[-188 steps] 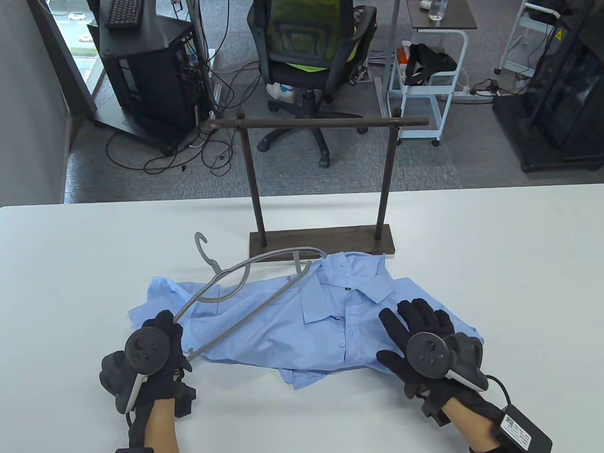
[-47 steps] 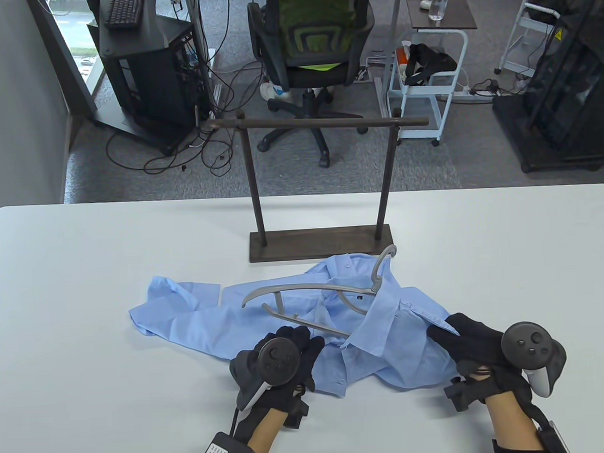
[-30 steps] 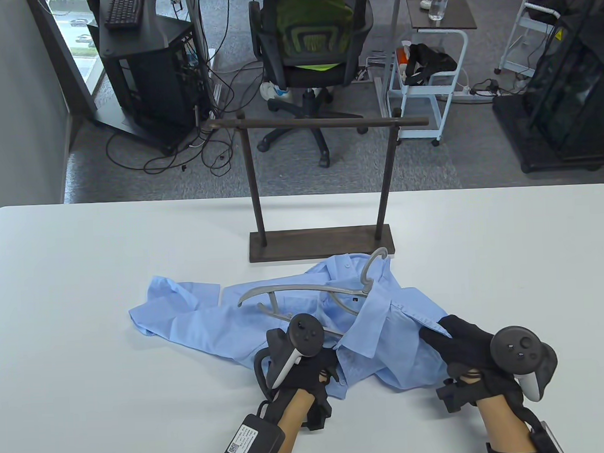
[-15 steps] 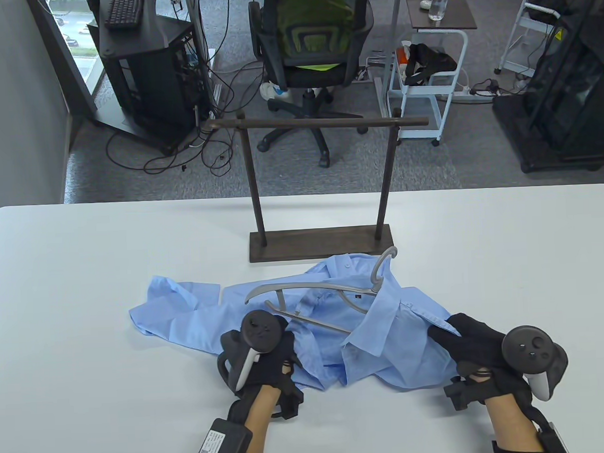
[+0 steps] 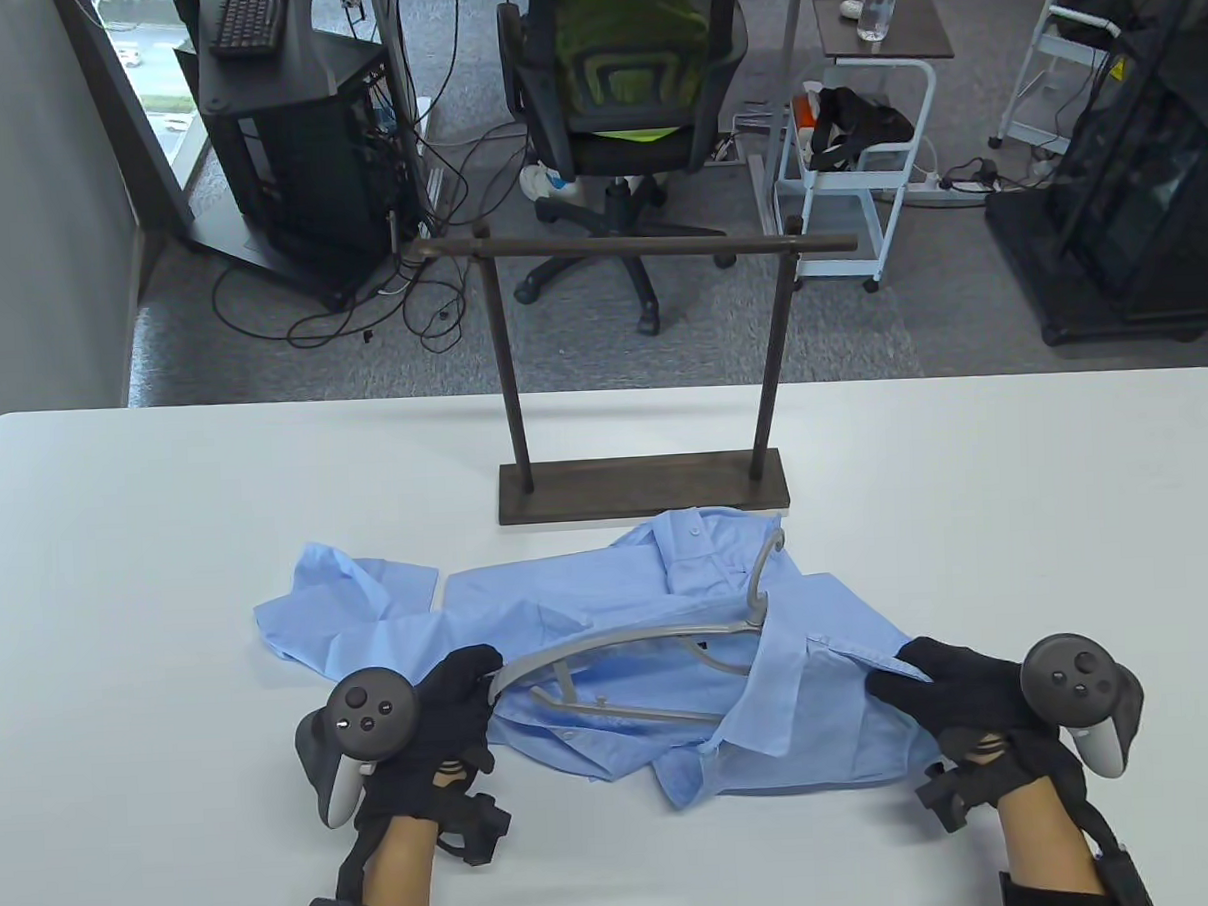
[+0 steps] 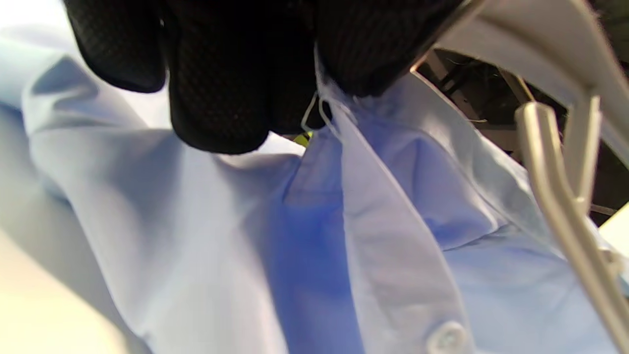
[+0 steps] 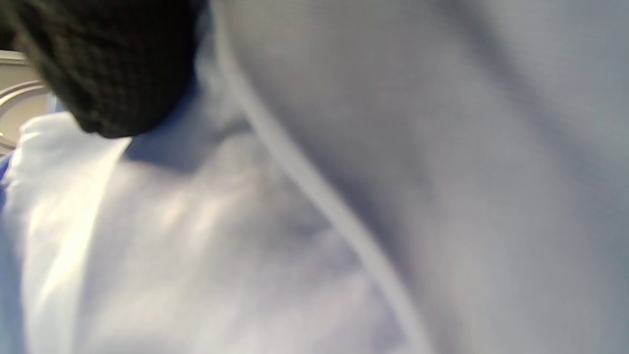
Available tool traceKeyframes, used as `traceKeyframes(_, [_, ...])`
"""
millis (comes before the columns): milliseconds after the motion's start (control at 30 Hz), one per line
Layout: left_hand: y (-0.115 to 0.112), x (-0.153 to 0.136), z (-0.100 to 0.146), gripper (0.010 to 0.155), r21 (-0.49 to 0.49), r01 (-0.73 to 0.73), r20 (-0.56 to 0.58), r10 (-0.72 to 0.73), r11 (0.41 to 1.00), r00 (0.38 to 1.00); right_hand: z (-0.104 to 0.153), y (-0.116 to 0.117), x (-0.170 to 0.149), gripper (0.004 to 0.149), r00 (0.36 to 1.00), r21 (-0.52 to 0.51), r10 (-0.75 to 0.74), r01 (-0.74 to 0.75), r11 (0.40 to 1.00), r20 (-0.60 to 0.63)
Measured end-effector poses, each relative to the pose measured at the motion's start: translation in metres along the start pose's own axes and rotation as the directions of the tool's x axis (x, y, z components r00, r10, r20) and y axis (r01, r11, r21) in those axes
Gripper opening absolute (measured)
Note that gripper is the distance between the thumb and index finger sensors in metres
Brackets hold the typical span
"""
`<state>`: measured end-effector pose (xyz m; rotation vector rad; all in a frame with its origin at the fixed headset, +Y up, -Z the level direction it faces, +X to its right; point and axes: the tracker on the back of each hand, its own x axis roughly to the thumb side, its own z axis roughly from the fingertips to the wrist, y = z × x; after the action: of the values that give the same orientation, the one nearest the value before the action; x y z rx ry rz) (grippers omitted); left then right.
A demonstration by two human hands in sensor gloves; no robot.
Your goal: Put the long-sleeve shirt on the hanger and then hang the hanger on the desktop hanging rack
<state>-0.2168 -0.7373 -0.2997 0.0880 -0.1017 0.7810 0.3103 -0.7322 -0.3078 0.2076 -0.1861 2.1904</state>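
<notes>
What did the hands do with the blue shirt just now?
The left hand slid left and now pinches the shirt by the hanger's left end, pulling cloth over. The right hand stayed gripping the shirt's right side. The rack didn't move.

Light blue shirt [image 5: 611, 613], grey hanger [image 5: 662, 641], dark brown rack [image 5: 644, 486], white table [image 5: 168, 552].

Shirt [image 5: 611, 613]: thin light-blue woven cloth, matt, creased, with glossy plastic buttons. Hanger [image 5: 633, 652]: smooth grey finish with a dull sheen; metal or plastic cannot be told. Rack [image 5: 646, 486]: dark brown, matt, wood-like base. Tabletop [image 5: 168, 552]: smooth white, faint sheen. Gloves on left hand [image 5: 431, 736] and right hand [image 5: 965, 692]: black knit mesh, matt.
</notes>
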Motion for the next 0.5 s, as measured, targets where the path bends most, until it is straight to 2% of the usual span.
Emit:
traceKeyframes(200, [0.004,0.014,0.006,0.047,0.099,0.177,0.054,-0.183,0.979,0.982,0.001,-0.004,0.001,0.043,0.994,-0.030,0.111,-0.112,0.993,-0.014])
traceKeyframes(267, [0.005,0.018,0.009,0.047,0.128,0.181,0.070,-0.191,0.975,0.979,0.002,-0.005,0.006,0.043,0.981,-0.076,0.193,-0.194,0.978,-0.012])
traceKeyframes(433, [0.002,0.037,0.021,0.048,0.186,0.155,0.134,-0.182,0.970,0.974,0.007,-0.004,0.016,0.043,0.974,-0.201,0.226,-0.220,0.955,0.005])
traceKeyframes(500, [-0.001,0.045,0.024,0.048,0.181,0.141,0.159,-0.170,0.973,0.972,0.009,-0.005,0.020,0.043,0.970,-0.239,0.243,-0.233,0.943,0.012])
